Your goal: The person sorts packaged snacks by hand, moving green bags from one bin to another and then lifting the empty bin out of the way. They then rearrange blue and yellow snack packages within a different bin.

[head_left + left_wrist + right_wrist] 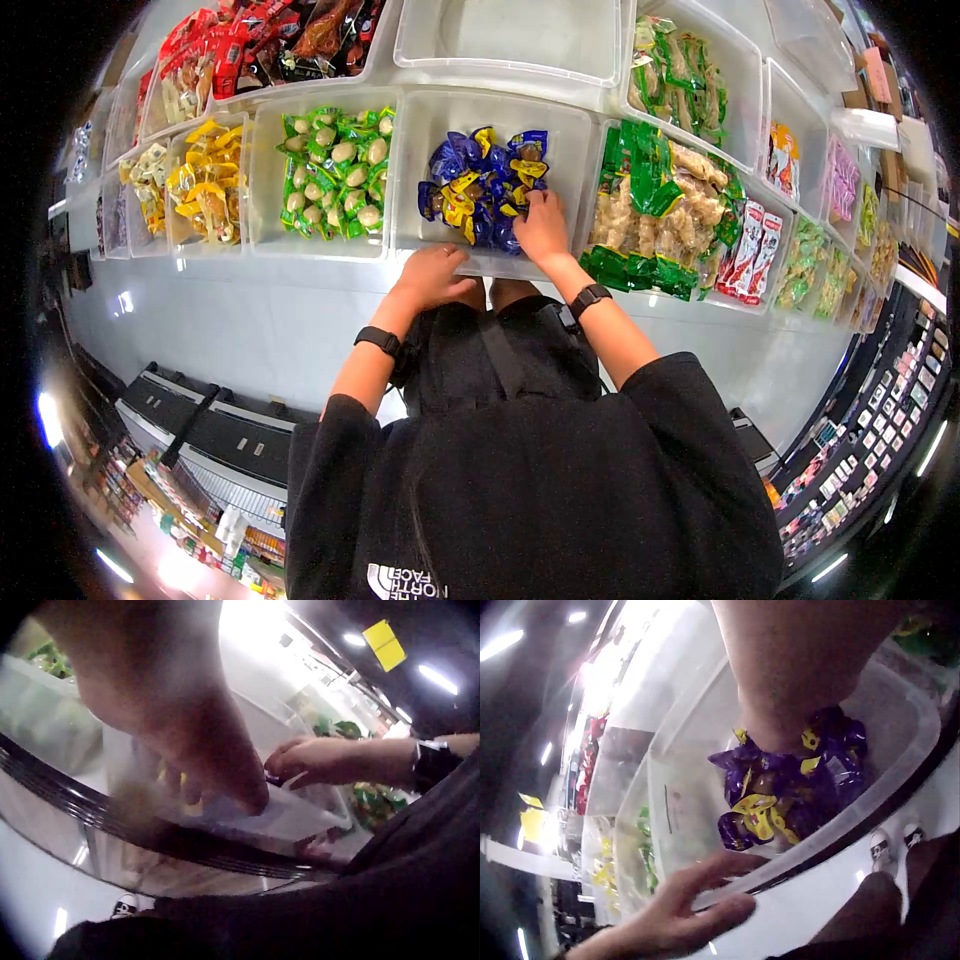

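Note:
A clear plastic bin (500,108) on a white shelf holds purple-blue and yellow wrapped candies (480,185). My right hand (543,225) reaches into the bin from the front right. Its fingers curl down into the pile, and in the left wrist view the right hand (311,759) pinches a purple candy at its fingertips. My left hand (435,275) rests on the bin's front rim, and the right wrist view shows the left hand (682,911) with straight fingers lying along the bin (682,772). The candies (780,802) lie heaped at the bin's front right. Both wrists wear black bands.
Neighbouring bins hold green packets (335,170), yellow packets (205,180), and green-and-beige snacks (660,205). Red packets (225,45) and a bare clear bin (510,35) sit in the row behind. A white ledge (250,320) runs along the front.

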